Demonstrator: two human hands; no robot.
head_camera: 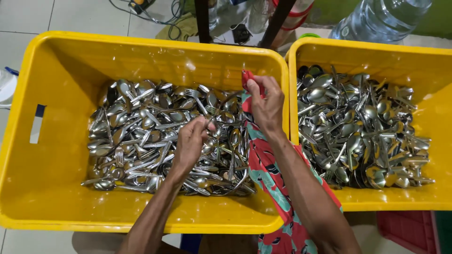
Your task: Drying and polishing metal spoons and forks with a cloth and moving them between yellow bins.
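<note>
Two yellow plastic crates sit side by side, each with a heap of steel spoons and forks. Over the left crate [56, 70], my left hand [190, 141] pinches one piece of cutlery [221, 106] by its handle above the pile [141, 136]. My right hand [266, 103] grips a red and teal patterned cloth [268, 178], bunched around the other end of that piece. The cloth hangs down over the left crate's front edge. The right crate [423, 61] holds a second pile of cutlery [358, 127], untouched by either hand.
A large clear water bottle [381, 19] lies behind the right crate. Cables [160, 14] and dark stand legs [202, 19] are on the tiled floor behind the left crate. A red crate corner [405, 230] shows at the bottom right.
</note>
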